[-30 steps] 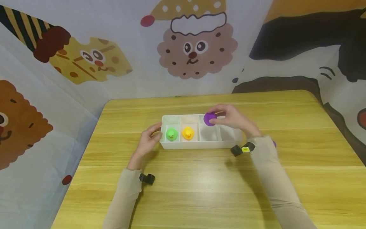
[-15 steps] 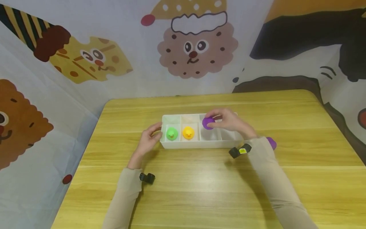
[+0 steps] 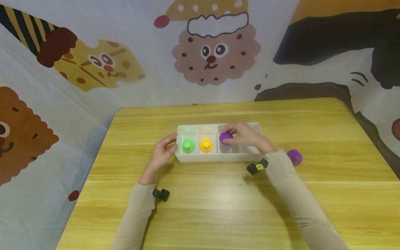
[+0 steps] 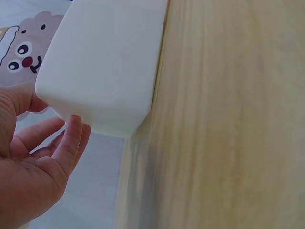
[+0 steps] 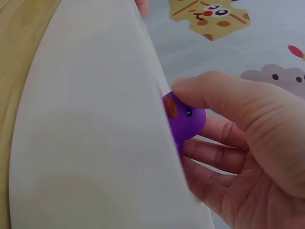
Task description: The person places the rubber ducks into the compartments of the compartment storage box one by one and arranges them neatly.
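Note:
A white divided box (image 3: 212, 158) lies lengthwise on the table. A green rubber duck (image 3: 188, 146) sits in its leftmost compartment and a yellow rubber duck (image 3: 206, 145) in the one beside it. My left hand (image 3: 162, 152) touches the box's left end, its fingers loosely bent; the left wrist view shows this hand (image 4: 43, 152) against the end wall. In the third compartment, my right hand (image 3: 243, 133) holds a purple rubber duck (image 3: 225, 138) between thumb and fingers. Seen by the right wrist camera, the duck's head (image 5: 188, 119) shows above the rim, its lower part hidden by the wall.
Right of the box, partly behind my right sleeve, another purple toy (image 3: 294, 157) lies on the wooden table (image 3: 203, 205). Small black cameras sit at both wrists. A cloth printed with cartoon figures (image 3: 215, 55) hangs behind the table.
My right hand has moved down and slightly left, lowering the purple rubber duck into the third compartment. The sleeve's shift uncovers more of the other purple toy. My left hand stays put.

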Tool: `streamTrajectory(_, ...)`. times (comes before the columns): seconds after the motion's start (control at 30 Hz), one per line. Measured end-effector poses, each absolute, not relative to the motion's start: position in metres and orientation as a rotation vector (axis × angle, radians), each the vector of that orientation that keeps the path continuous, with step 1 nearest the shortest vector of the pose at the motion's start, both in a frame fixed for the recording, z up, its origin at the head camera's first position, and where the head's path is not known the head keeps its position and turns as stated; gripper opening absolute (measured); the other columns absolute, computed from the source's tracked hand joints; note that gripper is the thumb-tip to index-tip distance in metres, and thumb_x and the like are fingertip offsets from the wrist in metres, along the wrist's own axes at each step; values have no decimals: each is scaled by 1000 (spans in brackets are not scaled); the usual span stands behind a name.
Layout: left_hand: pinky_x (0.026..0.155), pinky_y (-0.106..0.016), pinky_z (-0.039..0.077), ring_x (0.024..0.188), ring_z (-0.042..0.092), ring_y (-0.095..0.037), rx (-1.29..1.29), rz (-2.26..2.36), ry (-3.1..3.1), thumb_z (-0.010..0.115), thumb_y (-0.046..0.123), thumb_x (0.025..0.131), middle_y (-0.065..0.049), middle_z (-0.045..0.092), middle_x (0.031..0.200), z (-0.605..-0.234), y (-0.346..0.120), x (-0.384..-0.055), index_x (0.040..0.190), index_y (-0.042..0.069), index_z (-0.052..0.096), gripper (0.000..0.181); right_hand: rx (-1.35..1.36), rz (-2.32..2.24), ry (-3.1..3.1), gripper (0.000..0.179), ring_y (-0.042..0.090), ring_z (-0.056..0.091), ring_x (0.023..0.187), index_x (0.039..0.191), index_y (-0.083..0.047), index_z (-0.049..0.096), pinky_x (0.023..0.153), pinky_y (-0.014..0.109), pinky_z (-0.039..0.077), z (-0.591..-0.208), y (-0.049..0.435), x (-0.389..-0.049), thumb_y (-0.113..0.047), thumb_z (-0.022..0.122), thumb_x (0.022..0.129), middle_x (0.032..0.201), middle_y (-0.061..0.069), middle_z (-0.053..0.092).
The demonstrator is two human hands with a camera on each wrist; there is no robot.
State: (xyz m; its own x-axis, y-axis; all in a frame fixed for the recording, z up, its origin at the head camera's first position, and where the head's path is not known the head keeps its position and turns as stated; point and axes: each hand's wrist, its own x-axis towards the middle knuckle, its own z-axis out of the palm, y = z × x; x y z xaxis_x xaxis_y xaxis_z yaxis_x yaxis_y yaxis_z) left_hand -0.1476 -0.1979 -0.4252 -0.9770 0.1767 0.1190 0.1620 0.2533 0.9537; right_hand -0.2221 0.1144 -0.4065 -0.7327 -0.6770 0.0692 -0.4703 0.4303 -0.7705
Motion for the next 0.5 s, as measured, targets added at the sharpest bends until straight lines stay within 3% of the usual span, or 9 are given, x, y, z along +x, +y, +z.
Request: streamTrajectory(0.5, 99, -41, 44, 122, 41, -49, 287, 1874, 2482, 48, -13, 89, -35, 37, 136, -419, -195, -145, 130, -20, 39, 42, -1036, -994, 2530, 24, 20, 58, 81, 98, 0, 66, 74, 34, 55, -411, 105, -222, -6, 75, 77, 90, 7, 65)
